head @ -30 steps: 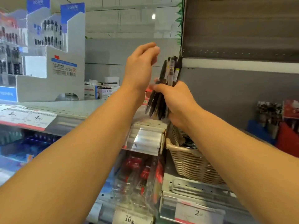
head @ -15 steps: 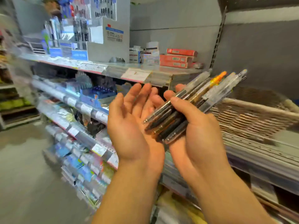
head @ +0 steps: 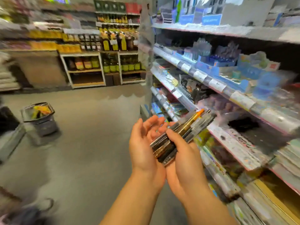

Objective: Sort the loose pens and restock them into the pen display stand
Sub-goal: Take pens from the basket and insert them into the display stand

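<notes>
Clear plastic and dark barrels make up the bundle of pens [head: 180, 137] lying slantwise across my right hand [head: 183, 161], with my thumb curled over the top and clamping them against my palm. My left hand [head: 144, 143] is cupped just beside them, fingers loosely spread and holding nothing, its palm against the lower ends. The orange-tipped pen [head: 197, 114] pokes out furthest toward the shelves [head: 227, 98]. I think the risk is a slide: the barrels are smooth and stacked, so a loosened thumb could let them fan out and drop to the floor [head: 90, 143]. The protruding tips could also snag a shelf edge.
</notes>
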{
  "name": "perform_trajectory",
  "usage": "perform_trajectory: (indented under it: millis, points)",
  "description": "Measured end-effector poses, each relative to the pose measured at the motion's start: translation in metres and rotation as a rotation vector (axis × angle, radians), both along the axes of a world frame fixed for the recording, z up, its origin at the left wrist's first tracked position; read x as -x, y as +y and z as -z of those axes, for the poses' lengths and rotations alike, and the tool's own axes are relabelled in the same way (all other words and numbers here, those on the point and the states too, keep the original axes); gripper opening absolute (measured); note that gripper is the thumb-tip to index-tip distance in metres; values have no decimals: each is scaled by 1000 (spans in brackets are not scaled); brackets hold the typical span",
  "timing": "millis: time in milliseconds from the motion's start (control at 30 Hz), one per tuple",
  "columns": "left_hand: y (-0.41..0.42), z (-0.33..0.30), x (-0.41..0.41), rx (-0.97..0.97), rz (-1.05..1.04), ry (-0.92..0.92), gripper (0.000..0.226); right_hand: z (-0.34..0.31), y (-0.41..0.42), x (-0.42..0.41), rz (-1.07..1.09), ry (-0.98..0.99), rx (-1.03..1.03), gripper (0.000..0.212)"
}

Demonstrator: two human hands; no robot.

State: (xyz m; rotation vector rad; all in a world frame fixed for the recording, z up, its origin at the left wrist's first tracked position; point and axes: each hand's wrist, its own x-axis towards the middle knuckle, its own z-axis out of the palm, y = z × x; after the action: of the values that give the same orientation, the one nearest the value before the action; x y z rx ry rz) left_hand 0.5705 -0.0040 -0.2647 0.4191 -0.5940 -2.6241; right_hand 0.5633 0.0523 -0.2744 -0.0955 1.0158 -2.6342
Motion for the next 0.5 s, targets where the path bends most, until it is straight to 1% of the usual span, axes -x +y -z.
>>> perform_trajectory:
  millis: [67,167,267,400,467,500]
  points:
    - [-38,12,-14,6,-58,-29,35,10,-42,-10,-78,2,-21,12]
    - [-103,29,-34,-5,-97,-68,35,28,-108,-22,-160,-56,-63,17]
    - [-175,38,-56,46,-99,-133,35,38,-170,-30,-272,-124,-100,18]
    - [-252,52,-71,106,-129,-187,28,45,-237,-35,-442,-82,-274,17]
    - [-280,56,-70,115,-144,-202,24,49,-262,-30,-515,-54,-318,20]
    - [-292,57,-67,127,-152,-222,27,51,-273,-24,-545,-40,-326,21]
